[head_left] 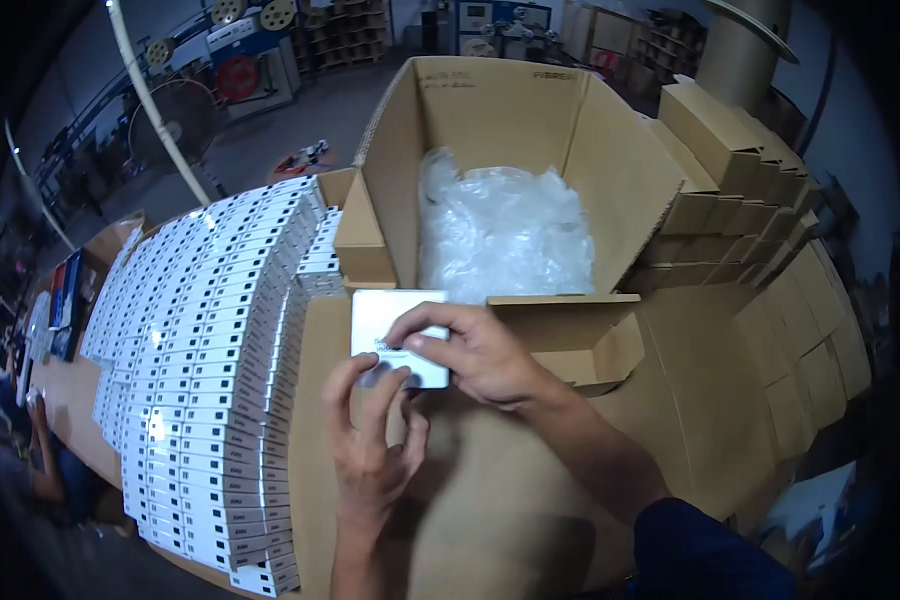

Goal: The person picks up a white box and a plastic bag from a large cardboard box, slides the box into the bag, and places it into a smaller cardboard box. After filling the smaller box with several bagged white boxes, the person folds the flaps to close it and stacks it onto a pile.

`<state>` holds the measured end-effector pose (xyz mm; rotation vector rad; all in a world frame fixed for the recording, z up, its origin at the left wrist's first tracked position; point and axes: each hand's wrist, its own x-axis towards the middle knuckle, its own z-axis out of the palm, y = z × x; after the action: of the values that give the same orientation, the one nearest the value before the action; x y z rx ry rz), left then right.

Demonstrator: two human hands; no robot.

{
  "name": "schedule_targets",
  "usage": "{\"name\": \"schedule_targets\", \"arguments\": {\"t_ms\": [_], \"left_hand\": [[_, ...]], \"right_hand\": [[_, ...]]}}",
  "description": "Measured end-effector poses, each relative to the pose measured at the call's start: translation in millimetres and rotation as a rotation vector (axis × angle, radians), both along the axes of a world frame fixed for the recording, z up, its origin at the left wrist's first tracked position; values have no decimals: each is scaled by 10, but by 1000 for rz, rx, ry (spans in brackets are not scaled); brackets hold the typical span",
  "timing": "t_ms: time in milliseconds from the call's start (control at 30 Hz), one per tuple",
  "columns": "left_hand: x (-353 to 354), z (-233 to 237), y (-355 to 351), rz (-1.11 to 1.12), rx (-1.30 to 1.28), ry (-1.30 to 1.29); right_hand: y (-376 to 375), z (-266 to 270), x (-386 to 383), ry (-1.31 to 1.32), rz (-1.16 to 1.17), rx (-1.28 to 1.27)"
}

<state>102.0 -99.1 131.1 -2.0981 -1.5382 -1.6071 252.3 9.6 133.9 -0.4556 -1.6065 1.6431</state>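
One white box (367,312), print (382,343) partly hidden, right hand (478,356) pinched over it, left hand (368,446) touching, grip unclear

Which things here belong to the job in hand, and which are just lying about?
Likely part of the job:
white box, touched by left hand and right hand
stacked white boxes
small open carton
stacked brown cartons

Likely just around:
red wheel in the background
white pole
clear plastic in the large carton (role unclear)
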Motion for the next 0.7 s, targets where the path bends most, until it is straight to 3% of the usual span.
{"name": "schedule_targets", "arguments": {"t_ms": [100,167,200,267,333,433,467,533,700], "left_hand": [[163,219,339,-29,75,124],[338,325,820,-110,47,165],[439,332,1114,-167,26,170],[587,333,1728,-189,-43,308],[662,139,2374,-190,30,404],[665,128,2938,-238,-217,588],[657,151,3006,-267,-187,478],[679,390,2933,-328,-130,263],[565,1093,2312,-458,-325,227]], "right_hand": [[13,523,568,-28,-252,-76],[237,648,893,-173,-622,341],[324,788,1094,-507,-805,599],[514,917,1254,-581,-917,647],[712,911,1338,-582,-978,734],[889,863,1356,-586,-1012,779],[929,841,1354,-587,-1016,777],[1049,816,1385,-615,-996,830],[1056,1058,1421,-671,-912,901]]}}
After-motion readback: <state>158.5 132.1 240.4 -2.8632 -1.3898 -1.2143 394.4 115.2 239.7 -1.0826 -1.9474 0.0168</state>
